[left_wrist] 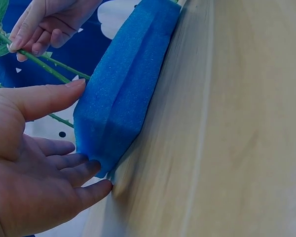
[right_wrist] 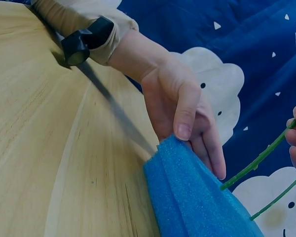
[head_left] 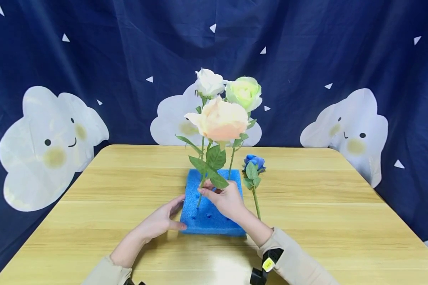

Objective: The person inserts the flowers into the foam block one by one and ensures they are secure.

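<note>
A blue foam block [head_left: 214, 227] with small holes lies on the table. My right hand [head_left: 225, 198] pinches the green stem of a pale peach rose [head_left: 222, 120] between thumb and fingers; the stem's lower end meets the foam's upper face. At the block's left side is my left hand [head_left: 158, 221], its thumb by the near corner and its fairly straight fingers [left_wrist: 89, 170] touching the foam edge. Behind the peach rose, a white rose [head_left: 209, 82] and a pale green rose [head_left: 244, 93] stand upright in the block, their stems partly hidden.
Right of the block, a blue rose [head_left: 255, 161] with green leaves lies on the wooden table [head_left: 324, 213]. A dark blue curtain [head_left: 289, 47] with white cloud faces hangs behind the table. A black wrist camera [head_left: 259, 275] sits at the right sleeve.
</note>
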Available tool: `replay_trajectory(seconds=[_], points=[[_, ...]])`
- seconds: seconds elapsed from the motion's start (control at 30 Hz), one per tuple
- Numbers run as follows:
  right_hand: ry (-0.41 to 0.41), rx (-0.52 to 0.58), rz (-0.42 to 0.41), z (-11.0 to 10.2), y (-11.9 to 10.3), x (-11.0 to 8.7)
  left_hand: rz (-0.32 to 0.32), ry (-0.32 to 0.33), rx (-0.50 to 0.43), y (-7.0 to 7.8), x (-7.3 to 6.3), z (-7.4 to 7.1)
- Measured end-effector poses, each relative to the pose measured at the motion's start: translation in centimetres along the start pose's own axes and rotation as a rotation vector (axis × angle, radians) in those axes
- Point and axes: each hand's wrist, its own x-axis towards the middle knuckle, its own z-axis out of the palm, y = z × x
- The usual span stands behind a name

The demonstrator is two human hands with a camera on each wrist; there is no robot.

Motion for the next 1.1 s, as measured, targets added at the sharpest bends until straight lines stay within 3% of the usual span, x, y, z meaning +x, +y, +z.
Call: replay_trajectory(seconds=[0.27, 0.73, 1.1], points=[[-0.006, 0.027, 0.059, 0.09, 0.27, -0.19, -0.008, -0.002, -0.007, 0.14, -0.08, -0.06], [-0.037, -0.031, -0.028, 0.34, 0.65, -0.10, 0.006, -0.003, 0.003, 0.44, -0.22, -0.03], [-0.103, -0.084, 0.040, 0.29, 0.26, -0.05, -0.025, 0.020, 0.019, 0.39, -0.26, 0.03]])
